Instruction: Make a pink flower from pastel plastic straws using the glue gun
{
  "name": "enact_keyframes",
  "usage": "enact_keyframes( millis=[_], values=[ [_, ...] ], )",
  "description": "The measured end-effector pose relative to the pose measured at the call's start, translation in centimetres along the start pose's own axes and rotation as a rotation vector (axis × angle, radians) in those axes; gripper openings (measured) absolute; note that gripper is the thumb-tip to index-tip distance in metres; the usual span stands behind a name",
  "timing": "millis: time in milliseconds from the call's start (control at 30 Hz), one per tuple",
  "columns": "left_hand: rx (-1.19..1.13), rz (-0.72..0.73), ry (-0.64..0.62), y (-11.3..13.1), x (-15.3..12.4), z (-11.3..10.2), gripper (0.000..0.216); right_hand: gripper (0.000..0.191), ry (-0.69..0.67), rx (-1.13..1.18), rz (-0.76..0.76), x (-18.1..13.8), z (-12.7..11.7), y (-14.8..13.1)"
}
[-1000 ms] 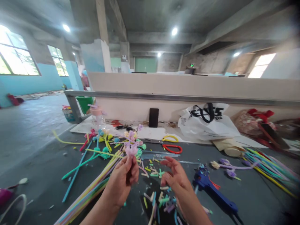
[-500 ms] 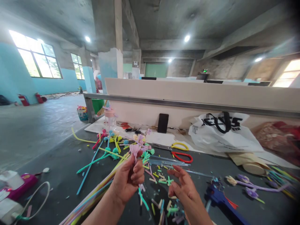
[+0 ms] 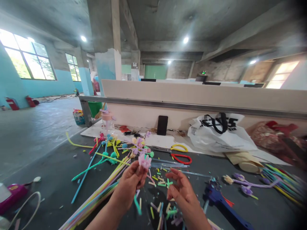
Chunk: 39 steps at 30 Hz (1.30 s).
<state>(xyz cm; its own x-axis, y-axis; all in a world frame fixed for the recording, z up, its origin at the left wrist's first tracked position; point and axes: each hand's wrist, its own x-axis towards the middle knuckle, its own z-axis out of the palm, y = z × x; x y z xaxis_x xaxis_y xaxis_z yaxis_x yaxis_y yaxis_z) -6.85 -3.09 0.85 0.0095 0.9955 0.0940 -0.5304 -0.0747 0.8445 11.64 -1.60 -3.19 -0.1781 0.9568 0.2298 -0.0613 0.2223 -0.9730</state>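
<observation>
My left hand point(image 3: 131, 181) pinches a pale purple pipe-cleaner flower point(image 3: 145, 161) between thumb and fingers, its petals pointing up and to the right. To its right, my right hand point(image 3: 180, 188) hovers over the table with fingers apart and curved, holding nothing that I can see. Short cut pieces of pipe cleaner point(image 3: 161, 184) lie scattered between and below the hands. A bundle of long pastel pipe cleaners point(image 3: 96, 200) runs beneath my left forearm. Finished-looking flowers in yellow, blue and green point(image 3: 112, 156) lie beyond my left hand.
Scissors with yellow and red handles point(image 3: 180, 158) lie behind the hands. At right are a blue glue gun point(image 3: 224, 206), purple flowers point(image 3: 247, 185) and a white bag point(image 3: 218, 135). A black phone point(image 3: 162, 125) leans against the partition. A pink power strip point(image 3: 14, 196) sits at left.
The flower in my left hand has tipped toward the right and now shows its petals more openly. My right hand stays open beside it. The whole view has shifted slightly.
</observation>
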Motion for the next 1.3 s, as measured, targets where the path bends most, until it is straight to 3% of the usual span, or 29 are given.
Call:
enact_keyframes(
  millis=[233,333,500,667,867,1067,1300],
  values=[
    [0.622,0.183,-0.055,-0.4,-0.7,0.4,0.018,0.039,0.006,-0.003,-0.01,-0.6,0.6,-1.4],
    [0.796,0.274,-0.093,-0.7,-0.6,0.4,0.015,0.035,0.011,-0.069,-0.012,-1.0,0.9,-2.3],
    [0.988,0.276,-0.16,-1.3,-0.5,0.3,0.013,0.029,-0.003,-0.182,-0.083,-1.5,0.9,-2.5],
    [1.083,0.284,-0.204,-1.6,-0.7,0.4,0.015,0.025,0.007,-0.304,-0.148,-1.5,0.6,-2.1],
    [1.084,0.295,-0.172,-2.1,-0.9,0.2,0.016,0.014,-0.024,-0.481,-0.346,-1.5,0.5,-2.4],
    [1.042,0.296,-0.181,-2.6,-1.0,0.4,0.011,0.006,-0.028,-0.587,-0.403,-1.3,0.4,-2.7],
    [1.039,0.252,-0.193,-2.5,-1.2,0.7,0.013,0.009,-0.018,-0.655,-0.41,-1.0,0.4,-2.5]
  ],
)
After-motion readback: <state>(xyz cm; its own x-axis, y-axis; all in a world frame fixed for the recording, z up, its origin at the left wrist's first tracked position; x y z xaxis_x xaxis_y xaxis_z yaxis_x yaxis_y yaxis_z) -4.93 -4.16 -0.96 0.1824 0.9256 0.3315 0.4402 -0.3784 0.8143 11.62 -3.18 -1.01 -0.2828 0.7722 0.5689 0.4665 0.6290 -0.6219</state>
